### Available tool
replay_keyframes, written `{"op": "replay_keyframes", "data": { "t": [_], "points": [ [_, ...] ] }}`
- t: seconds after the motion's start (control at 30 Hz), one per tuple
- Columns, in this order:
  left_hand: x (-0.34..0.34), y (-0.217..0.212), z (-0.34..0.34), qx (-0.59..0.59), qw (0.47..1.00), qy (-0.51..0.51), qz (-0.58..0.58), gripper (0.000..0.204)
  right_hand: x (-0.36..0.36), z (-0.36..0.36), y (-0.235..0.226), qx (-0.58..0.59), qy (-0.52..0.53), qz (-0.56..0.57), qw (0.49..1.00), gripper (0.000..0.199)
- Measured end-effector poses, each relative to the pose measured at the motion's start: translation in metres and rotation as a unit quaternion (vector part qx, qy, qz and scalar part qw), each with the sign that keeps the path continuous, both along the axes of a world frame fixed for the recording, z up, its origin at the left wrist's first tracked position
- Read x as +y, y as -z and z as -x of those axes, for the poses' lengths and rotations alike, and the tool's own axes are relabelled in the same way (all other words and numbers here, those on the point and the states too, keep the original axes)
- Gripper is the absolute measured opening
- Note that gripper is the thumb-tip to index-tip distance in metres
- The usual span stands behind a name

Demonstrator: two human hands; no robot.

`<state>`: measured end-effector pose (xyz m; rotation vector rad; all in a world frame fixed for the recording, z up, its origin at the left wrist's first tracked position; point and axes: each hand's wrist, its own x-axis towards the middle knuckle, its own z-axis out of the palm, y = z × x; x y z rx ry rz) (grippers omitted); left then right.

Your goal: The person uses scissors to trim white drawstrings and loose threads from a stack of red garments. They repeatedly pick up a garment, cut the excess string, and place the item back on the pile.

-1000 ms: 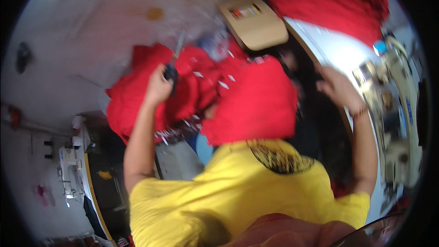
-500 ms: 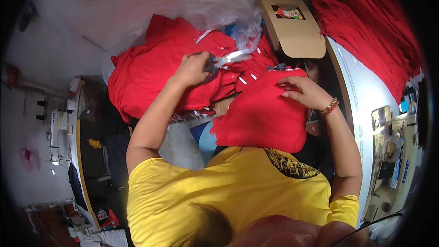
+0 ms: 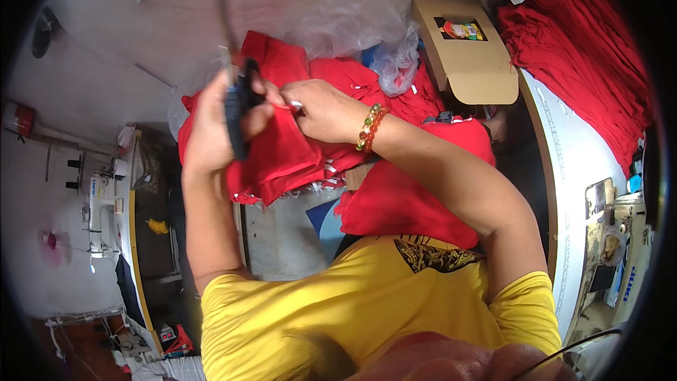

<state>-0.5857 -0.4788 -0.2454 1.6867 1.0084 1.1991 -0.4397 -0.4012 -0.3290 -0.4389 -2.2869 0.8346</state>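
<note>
1. Gripping blurry scissors with black handles and thin metal blades (image 3: 235, 114) in the bare left hand (image 3: 210, 130), with fingers curled tight around the handles and with the blades pointing up and away.
2. Cannot tell if the blades are apart or together.
3. Pinching the edge of a flat piece of red cloth (image 3: 289, 148) in the bare right hand (image 3: 328, 109), with fingertips closed, just beside the left hand.
4. Showing a tiny white bit (image 3: 296, 104) by the right fingertips.
5. Holding that red piece up against a big, messy pile of red cloth (image 3: 338, 70).
6. Wearing round bead bracelets (image 3: 370, 128) on the right wrist and a yellow T-shirt with a black print (image 3: 381, 296).
7. Having more soft red cloth on the lap (image 3: 423, 201), partly under the right forearm.
8. Behind the pile, a crumpled see-through plastic bag (image 3: 396, 63), near a brown cardboard box with a bright picture (image 3: 486, 67).
9. Off to the right, a bunched red cloth heap (image 3: 578, 49) on a white table (image 3: 578, 148), near a pale sewing machine (image 3: 633, 257).
</note>
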Motion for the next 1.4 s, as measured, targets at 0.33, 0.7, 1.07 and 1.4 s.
{"op": "replay_keyframes", "data": {
  "t": [0.33, 0.7, 1.07, 1.4],
  "points": [
    [0.037, -0.102, -0.04, 0.006, 0.991, 0.101, -0.085, 0.034, -0.027, -0.171, -0.126, 0.17, -0.025, 0.212, 0.962, 0.039],
    [0.031, 0.118, -0.218, 0.202, 0.965, 0.159, -0.059, 0.022, -0.135, -0.285, 0.061, 0.01, 0.323, 0.133, 0.937, 0.012],
    [0.032, 0.098, -0.211, 0.063, 0.983, 0.147, 0.095, 0.028, -0.13, -0.264, 0.07, 0.094, 0.379, 0.066, 0.918, 0.021],
    [0.028, 0.119, -0.213, -0.009, 0.993, 0.096, 0.065, 0.029, -0.117, -0.247, 0.072, 0.104, 0.457, 0.042, 0.882, 0.016]
  ]
}}
